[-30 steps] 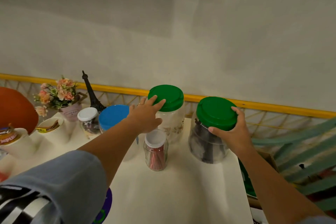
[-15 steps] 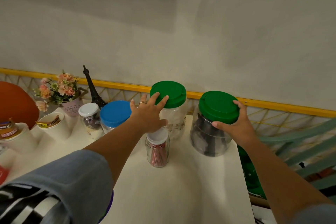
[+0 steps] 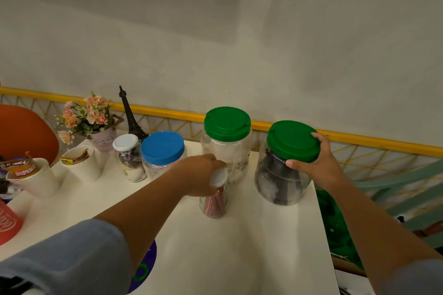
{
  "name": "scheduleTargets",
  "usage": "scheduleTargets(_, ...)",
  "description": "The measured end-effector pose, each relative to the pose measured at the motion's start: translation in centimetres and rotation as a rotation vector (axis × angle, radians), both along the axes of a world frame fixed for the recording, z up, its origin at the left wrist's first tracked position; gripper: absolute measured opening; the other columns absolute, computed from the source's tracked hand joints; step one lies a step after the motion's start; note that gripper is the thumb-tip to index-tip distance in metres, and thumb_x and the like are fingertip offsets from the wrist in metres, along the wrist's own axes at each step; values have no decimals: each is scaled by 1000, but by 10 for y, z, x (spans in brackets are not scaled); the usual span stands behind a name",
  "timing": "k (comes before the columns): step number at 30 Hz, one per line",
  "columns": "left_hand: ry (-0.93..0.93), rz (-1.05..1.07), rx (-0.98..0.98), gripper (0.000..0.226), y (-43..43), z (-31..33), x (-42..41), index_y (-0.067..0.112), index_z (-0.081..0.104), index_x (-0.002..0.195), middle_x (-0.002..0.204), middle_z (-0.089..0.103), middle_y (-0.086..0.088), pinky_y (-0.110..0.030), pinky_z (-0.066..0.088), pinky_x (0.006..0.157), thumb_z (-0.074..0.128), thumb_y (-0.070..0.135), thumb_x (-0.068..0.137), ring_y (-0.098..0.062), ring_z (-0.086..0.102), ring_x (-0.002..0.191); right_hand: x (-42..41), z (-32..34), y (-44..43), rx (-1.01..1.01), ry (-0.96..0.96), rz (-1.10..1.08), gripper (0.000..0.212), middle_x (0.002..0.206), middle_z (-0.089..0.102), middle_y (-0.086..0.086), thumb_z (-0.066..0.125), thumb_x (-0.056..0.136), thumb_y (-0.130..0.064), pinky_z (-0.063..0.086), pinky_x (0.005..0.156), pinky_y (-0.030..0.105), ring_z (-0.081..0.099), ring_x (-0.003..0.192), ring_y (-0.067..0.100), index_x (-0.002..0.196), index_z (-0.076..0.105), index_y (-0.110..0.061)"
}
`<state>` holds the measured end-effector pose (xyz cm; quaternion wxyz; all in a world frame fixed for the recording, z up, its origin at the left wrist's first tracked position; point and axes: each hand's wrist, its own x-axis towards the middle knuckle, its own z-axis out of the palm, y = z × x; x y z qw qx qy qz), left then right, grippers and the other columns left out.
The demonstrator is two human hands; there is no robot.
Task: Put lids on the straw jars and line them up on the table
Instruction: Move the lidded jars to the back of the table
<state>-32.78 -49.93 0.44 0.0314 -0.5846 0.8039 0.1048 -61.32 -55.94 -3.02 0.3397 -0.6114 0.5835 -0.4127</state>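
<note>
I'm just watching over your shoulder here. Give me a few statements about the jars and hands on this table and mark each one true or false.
1. The right hand grips the green lid of the jar with dark contents. True.
2. The left hand rests on the blue-lidded jar. False: it is at the white cap of the small jar of red straws.
3. Two jars carry green lids. True.
4. The small jar of red straws stands in the back row. False: it stands in front of the other jars.
5. The flower pot sits at the table's right end. False: it is on the left.
</note>
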Motion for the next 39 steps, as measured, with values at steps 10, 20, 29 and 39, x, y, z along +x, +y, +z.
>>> scheduleTargets(10,51,5,5,69,4,-10,-32,25,37,139,127,52,-5,-31,43,92,65,41,78,-23,51,113,-4,1,-4,25,41,33,99,141,36,2,85,60,-26,35,103,32,38,129,21,139,25,-29)
scheduleTargets(20,170,31,46,95,10,-12,-61,27,25,144,143,40,-3,-39,40,100,73,54,67,-25,42,127,5,6,14,-37,144,-149,107,155,7,5,81,65,-35,22,112,42,16,142,25,147,14,-24)
scheduleTargets(29,27,536,-348,64,-6,13,45,27,34,140,152,25,-6,-58,13,113,50,54,85,-30,20,140,85,-27,90,-151,481,222,58,138,41,1,59,80,-48,39,102,31,42,123,21,131,51,-21)
scheduleTargets(39,110,445,-141,80,22,-6,42,34,13,147,155,8,-3,-48,31,107,48,63,81,-40,24,133,80,-34,102,-181,530,51,47,133,51,5,68,81,-28,48,89,35,54,113,28,126,58,-18)
